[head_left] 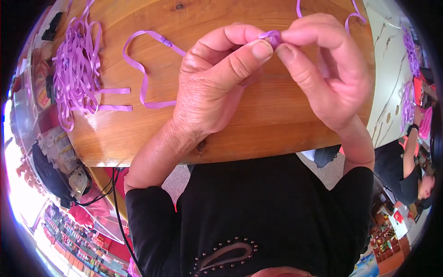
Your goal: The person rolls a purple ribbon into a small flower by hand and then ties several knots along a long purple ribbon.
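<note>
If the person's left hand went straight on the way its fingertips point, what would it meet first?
Past the narrow, glossy purple ribbon folded in its own pinch, the left hand would probably first meet the bare right hand, at its thumb and index fingertips; exact depth is hard to judge.

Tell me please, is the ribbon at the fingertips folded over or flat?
Folded over: the purple ribbon curls into a small loop, pinched by the left grip and right grip. Whether it is knotted, I cannot tell.

ribbon pile (76, 69) blks L, gap btwn wrists (186, 128)
</note>
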A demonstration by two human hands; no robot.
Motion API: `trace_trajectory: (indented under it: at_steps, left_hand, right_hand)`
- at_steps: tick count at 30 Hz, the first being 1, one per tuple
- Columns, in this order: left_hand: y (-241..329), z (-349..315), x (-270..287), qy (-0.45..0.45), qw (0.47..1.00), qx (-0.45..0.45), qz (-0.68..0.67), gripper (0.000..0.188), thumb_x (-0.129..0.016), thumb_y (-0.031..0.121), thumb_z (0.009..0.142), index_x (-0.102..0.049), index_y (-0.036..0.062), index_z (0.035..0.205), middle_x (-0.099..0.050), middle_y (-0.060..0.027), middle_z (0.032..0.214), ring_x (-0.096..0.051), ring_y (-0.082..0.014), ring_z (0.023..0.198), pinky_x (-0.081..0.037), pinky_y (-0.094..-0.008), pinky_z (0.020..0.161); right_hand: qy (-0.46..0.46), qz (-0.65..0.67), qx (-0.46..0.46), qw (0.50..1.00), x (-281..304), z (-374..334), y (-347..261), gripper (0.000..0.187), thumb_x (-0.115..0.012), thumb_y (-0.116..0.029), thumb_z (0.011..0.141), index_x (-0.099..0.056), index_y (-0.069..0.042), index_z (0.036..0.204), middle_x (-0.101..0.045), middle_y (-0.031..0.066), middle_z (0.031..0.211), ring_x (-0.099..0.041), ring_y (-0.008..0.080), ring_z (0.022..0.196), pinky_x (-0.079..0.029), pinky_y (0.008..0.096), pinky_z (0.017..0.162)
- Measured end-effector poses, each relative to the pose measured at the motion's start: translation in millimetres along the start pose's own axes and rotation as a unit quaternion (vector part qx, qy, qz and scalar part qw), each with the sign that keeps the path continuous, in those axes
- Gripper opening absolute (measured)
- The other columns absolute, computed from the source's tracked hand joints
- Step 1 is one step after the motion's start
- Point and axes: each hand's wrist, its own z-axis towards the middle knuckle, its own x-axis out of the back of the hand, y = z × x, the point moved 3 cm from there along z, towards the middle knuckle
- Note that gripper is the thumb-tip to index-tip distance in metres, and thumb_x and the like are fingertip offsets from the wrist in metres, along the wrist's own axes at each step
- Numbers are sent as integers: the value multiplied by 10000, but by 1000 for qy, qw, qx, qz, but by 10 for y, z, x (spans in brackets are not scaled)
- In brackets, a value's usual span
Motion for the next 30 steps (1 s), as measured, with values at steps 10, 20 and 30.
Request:
trace_trajectory:
  at_steps: [10, 20, 30]
  left_hand:
    - [35, 4, 7, -40, 995, -58, 70, 130, -638, -21, 850, -658, 28, 969, -629, -21, 931, -557, -77, 842, -436, -204, 745]
    - [0, -7, 12, -11, 994, -37, 102, 109, -633, -5, 862, -652, 12, 969, -630, -13, 926, -554, -63, 853, -438, -198, 760]
    - [43, -34, -27, 14, 978, -30, 204, 137, -654, -9, 849, -635, 10, 983, -635, 18, 887, -552, -29, 818, -449, -175, 749]
  right_hand:
    - [2, 11, -19, 1000, -6, -48, -12, 241, -611, 135, 804, -597, 44, 1027, -596, 117, 959, -571, 155, 863, -457, 224, 744]
    - [-15, -15, -13, 1000, 9, -8, 24, 213, -583, 160, 792, -613, 40, 965, -587, 94, 882, -545, 127, 794, -430, 223, 689]
    - [22, 206, -167, 964, -51, -144, 188, 118, -534, 94, 855, -576, 34, 948, -565, 78, 915, -513, 103, 816, -413, 215, 723]
